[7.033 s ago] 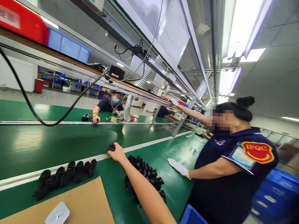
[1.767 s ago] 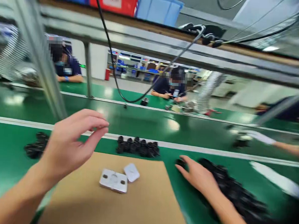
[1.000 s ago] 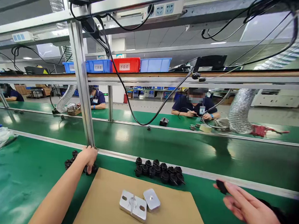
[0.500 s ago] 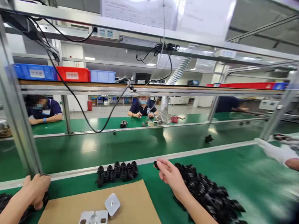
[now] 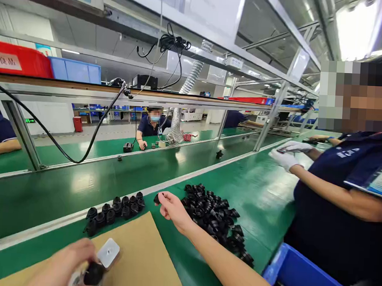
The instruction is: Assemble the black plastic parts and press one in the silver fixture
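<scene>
My right hand (image 5: 176,214) is raised over the green bench, thumb and fingers pinching a small black part (image 5: 157,198). Below and to its right spreads a heap of black ribbed plastic parts (image 5: 211,216). Smeared by motion, my left hand (image 5: 67,262) is closed on a dark rounded black part (image 5: 93,273) above the brown board (image 5: 140,260). Beside that hand, a pale square block (image 5: 108,252) with a small central pin shows; the metal plate near it is mostly covered. Two rows of upright black parts (image 5: 117,210) stand behind the board.
A co-worker in white gloves (image 5: 286,155) stands at the right, holding a small item. A blue bin (image 5: 309,268) sits at lower right. Metal posts and a shelf (image 5: 148,99) run across, with a hanging black cable (image 5: 98,134). Another person sits across the bench.
My view has swung right, bringing the co-worker and blue bin into sight. My left hand has gone from the left-hand pile to the board with a black part; my right hand keeps its pinch.
</scene>
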`<state>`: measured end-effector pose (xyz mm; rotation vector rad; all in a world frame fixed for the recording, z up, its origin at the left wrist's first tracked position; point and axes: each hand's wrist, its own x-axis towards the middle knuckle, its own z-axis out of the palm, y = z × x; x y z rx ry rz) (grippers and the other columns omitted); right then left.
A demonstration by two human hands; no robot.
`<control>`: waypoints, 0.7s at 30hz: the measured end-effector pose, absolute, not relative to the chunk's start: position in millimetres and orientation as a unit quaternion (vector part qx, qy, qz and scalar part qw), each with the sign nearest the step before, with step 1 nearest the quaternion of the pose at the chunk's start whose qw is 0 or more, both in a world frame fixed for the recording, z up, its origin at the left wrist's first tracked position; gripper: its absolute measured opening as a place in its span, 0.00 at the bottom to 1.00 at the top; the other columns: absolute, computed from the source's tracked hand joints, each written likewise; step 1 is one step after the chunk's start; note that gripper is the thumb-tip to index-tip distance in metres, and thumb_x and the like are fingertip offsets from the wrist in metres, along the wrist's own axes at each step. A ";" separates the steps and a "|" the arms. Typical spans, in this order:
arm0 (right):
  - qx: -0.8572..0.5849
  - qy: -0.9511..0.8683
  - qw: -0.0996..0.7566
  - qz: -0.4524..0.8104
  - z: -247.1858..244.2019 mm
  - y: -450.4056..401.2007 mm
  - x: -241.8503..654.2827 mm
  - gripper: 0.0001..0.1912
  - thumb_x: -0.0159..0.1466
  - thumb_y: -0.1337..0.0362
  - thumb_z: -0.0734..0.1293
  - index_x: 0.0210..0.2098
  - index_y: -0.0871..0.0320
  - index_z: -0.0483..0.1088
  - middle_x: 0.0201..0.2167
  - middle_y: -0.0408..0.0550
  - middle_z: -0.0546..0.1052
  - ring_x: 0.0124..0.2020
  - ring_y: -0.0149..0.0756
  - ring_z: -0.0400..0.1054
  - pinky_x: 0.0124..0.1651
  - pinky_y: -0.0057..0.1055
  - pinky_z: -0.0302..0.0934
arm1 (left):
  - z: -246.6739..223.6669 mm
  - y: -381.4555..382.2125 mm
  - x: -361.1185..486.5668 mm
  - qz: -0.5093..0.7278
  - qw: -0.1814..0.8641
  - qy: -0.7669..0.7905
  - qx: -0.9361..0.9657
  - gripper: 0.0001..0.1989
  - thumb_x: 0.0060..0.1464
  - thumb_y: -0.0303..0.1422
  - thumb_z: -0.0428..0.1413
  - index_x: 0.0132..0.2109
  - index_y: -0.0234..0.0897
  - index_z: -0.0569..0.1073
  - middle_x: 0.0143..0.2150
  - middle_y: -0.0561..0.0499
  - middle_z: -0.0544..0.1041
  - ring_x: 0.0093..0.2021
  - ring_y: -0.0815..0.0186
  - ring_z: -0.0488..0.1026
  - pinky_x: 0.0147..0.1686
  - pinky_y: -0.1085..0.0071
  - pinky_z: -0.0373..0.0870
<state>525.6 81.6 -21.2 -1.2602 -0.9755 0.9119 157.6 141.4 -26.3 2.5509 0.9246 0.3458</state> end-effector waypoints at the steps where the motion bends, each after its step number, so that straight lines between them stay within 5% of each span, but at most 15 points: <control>1: -0.545 -0.425 0.602 0.399 -21.8 79.9 524.2 0.39 0.55 0.27 0.75 0.38 0.59 0.70 0.31 0.46 0.76 0.20 0.24 0.58 0.20 0.22 0.43 | -23.4 117.1 179.9 0.095 0.223 0.299 0.923 0.08 0.53 0.28 0.58 0.40 0.40 0.81 0.45 0.48 0.83 0.45 0.57 0.80 0.47 0.69 0.73; 7: -0.541 -0.447 0.580 0.412 -25.5 74.7 517.6 0.39 0.58 0.30 0.77 0.48 0.59 0.74 0.23 0.38 0.65 0.21 0.27 0.55 0.22 0.24 0.41 | -28.3 44.9 242.8 0.010 0.304 0.330 0.894 0.16 0.37 0.20 0.62 0.37 0.37 0.75 0.46 0.48 0.81 0.45 0.52 0.77 0.43 0.64 0.69; 15: -0.524 -0.480 0.555 0.433 -30.5 69.0 514.5 0.39 0.58 0.36 0.81 0.54 0.59 0.76 0.35 0.45 0.70 0.23 0.26 0.57 0.23 0.25 0.45 | -72.0 40.9 248.5 0.121 0.439 0.291 0.842 0.28 0.38 0.21 0.70 0.49 0.39 0.75 0.56 0.45 0.74 0.55 0.49 0.69 0.56 0.57 0.67; 21: -0.483 -0.480 0.534 0.502 -39.9 69.3 516.4 0.40 0.62 0.36 0.79 0.58 0.60 0.75 0.23 0.38 0.64 0.21 0.26 0.50 0.22 0.23 0.40 | -88.1 39.7 258.9 0.295 0.596 0.233 0.709 0.16 0.46 0.27 0.64 0.42 0.39 0.69 0.51 0.46 0.76 0.51 0.56 0.73 0.49 0.65 0.67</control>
